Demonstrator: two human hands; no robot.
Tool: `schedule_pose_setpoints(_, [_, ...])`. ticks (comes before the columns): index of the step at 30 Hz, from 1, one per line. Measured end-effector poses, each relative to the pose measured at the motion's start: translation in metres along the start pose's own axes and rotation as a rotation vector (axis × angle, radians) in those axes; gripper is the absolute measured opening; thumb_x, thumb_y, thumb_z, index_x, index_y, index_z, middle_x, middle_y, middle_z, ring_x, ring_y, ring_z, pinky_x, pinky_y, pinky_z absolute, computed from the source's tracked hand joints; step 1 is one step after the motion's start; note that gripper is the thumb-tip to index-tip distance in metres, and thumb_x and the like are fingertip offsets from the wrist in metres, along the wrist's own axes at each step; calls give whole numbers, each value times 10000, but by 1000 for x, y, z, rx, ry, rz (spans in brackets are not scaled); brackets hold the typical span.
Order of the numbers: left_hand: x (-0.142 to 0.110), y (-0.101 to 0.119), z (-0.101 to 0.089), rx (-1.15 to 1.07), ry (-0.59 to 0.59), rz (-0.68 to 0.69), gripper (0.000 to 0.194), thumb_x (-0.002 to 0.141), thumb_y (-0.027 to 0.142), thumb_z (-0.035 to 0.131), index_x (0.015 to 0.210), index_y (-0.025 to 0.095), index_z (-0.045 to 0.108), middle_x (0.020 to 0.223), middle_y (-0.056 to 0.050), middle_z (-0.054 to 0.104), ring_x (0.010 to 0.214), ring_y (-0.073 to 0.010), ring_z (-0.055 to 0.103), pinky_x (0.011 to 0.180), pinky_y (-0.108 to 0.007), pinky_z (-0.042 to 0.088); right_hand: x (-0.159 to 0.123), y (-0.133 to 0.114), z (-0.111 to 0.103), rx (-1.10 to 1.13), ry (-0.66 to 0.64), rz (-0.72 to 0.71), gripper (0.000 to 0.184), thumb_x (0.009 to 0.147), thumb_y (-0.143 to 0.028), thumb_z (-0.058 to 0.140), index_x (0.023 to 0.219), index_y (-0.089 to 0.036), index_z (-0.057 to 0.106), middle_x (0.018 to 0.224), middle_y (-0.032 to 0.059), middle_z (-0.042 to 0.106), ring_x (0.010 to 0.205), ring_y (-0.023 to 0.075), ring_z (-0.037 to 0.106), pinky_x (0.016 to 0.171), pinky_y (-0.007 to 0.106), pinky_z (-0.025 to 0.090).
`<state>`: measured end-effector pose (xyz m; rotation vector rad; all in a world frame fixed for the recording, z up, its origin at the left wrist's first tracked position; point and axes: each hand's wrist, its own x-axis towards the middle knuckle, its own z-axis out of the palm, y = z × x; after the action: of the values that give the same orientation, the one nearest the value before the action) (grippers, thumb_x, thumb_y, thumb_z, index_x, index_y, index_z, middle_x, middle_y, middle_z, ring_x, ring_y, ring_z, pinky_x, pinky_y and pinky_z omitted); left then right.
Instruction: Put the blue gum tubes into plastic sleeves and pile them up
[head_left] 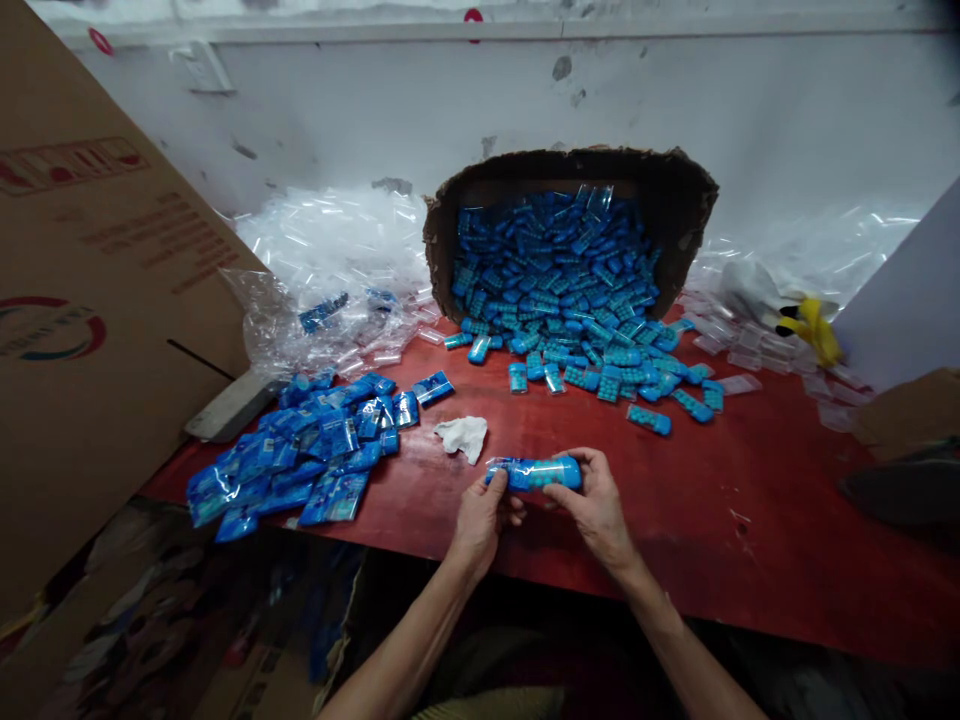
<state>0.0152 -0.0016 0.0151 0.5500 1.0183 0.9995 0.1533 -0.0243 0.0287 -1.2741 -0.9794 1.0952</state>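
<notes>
Both my hands hold one small blue item in a clear plastic sleeve [536,472] just above the red table [750,520], near its front edge. My left hand [484,515] pinches the sleeve's left end. My right hand [592,505] grips its right end, fingers curled round it. A tipped cardboard box [675,200] at the back spills many loose blue items [570,300] across the table. To the left lies a heap of bagged blue packets [300,450].
A crumpled white tissue [463,436] lies just beyond my hands. Piles of clear plastic sleeves [330,260] sit at the back left and back right. A large cardboard sheet [90,300] leans at the left. A yellow object [814,325] lies at the far right.
</notes>
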Motion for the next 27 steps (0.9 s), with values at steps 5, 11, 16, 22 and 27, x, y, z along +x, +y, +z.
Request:
schedule_pose_setpoints(5, [-1, -1, 7, -12, 31, -22, 348, 605, 433, 645, 712, 119, 539, 527, -15, 592, 424, -105, 538, 399, -191, 395, -13, 18, 12, -186, 175, -133, 421, 645, -260, 635, 993, -226, 402, 1007, 53, 483, 902, 198, 498, 796, 371, 440])
schedule_pose_setpoints(11, [-2, 9, 7, -110, -12, -153, 288, 629, 377, 652, 722, 128, 539, 578, -14, 598, 466, -90, 546, 413, -167, 398, -18, 12, 8, -166, 28, -84, 347, 729, -302, 555, 1043, -223, 431, 944, 47, 539, 751, 168, 559, 706, 322, 468])
schedule_pose_setpoints(16, [-3, 16, 9, -111, -21, -228, 278, 643, 384, 639, 648, 127, 534, 500, 10, 534, 432, -71, 502, 404, -164, 375, -27, 0, 8, -260, -51, -259, 173, 785, -253, 480, 951, -232, 524, 998, 61, 544, 931, 199, 525, 827, 355, 428])
schedule_pose_setpoints(22, [-1, 24, 4, -124, -242, -272, 211, 655, 333, 640, 717, 146, 565, 643, -21, 599, 542, -105, 542, 486, -205, 402, -24, 4, 16, -48, -39, -67, 477, 665, -229, 617, 1101, -278, 429, 907, 18, 527, 737, 155, 555, 626, 296, 499])
schedule_pose_setpoints(27, [-1, 27, -2, -126, -472, -304, 188, 713, 274, 587, 833, 130, 602, 757, -61, 626, 625, -126, 558, 575, -236, 419, -11, -3, 8, 283, -357, 183, 782, 587, -179, 666, 1246, -324, 271, 929, 1, 506, 595, 97, 546, 372, 158, 390])
